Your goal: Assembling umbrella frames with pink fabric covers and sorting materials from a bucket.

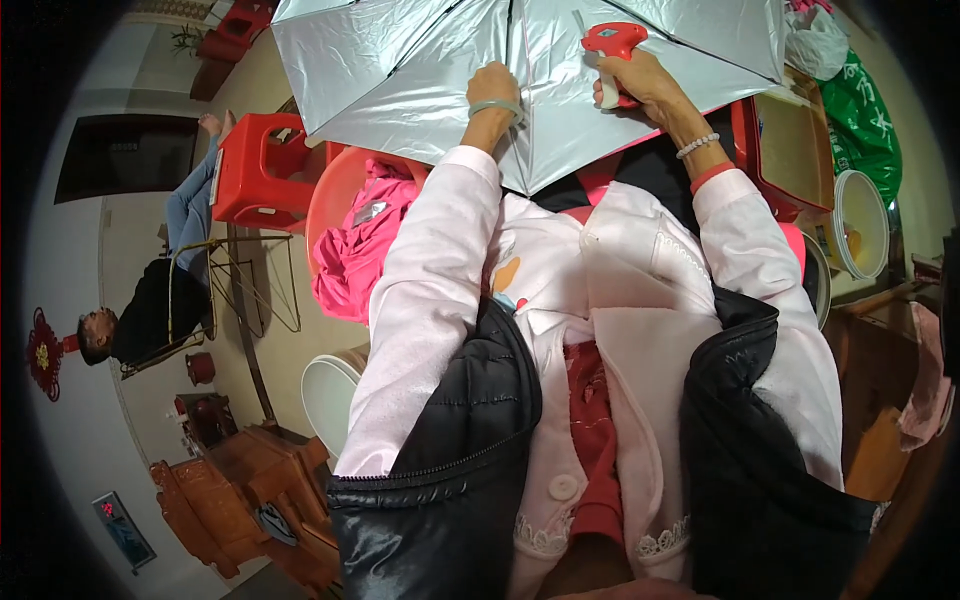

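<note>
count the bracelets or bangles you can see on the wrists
2: a pale bangle on the left wrist and a beaded bracelet on the right wrist. Any worn higher would be hidden by the sleeves.

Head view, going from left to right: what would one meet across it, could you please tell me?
Red knot ornament, red stool, pink cloth, left hand, right hand holding a red-and-white tool, white bucket.

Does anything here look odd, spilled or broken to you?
No spill or damage shows. What looks odd is the silver umbrella spread open indoors; the right hand holds a red-and-white tool over it. Pink cloth also bulges untidily from the red basin.
</note>
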{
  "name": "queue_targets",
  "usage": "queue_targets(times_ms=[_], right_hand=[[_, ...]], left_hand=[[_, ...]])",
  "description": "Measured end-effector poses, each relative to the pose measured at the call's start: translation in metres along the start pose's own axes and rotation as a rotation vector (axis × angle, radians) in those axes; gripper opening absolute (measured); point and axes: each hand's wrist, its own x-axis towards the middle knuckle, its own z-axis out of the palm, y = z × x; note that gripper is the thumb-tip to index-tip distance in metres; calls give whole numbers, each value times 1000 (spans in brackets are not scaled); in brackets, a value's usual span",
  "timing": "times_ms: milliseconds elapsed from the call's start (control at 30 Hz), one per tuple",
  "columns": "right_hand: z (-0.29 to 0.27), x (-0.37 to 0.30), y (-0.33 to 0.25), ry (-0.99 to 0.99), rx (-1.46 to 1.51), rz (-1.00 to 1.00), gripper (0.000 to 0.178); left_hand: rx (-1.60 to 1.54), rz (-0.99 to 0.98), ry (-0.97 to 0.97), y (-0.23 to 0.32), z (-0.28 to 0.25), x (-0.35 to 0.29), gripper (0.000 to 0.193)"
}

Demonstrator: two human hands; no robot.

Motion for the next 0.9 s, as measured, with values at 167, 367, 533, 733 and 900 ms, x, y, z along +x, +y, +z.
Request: queue_targets(times_ms=[167,367,533,733,900], right_hand=[[27,2,13,-89,228,127,26],[52,8,39,-156,269,218,22],[51,8,42,-105,259,222,18],[50,3,37,-180,299,248,19],[50,1,33,-229,289,271,22]], left_hand=[[-163,-62,44,5,15,-5,18],[-329,-97,-85,-7,33,-7,16],[-291,-141,-93,5,32,-15,15],[-733,-482,-488,11,25,-18,16],[-124,-13,-363,8,35,-22,18]])
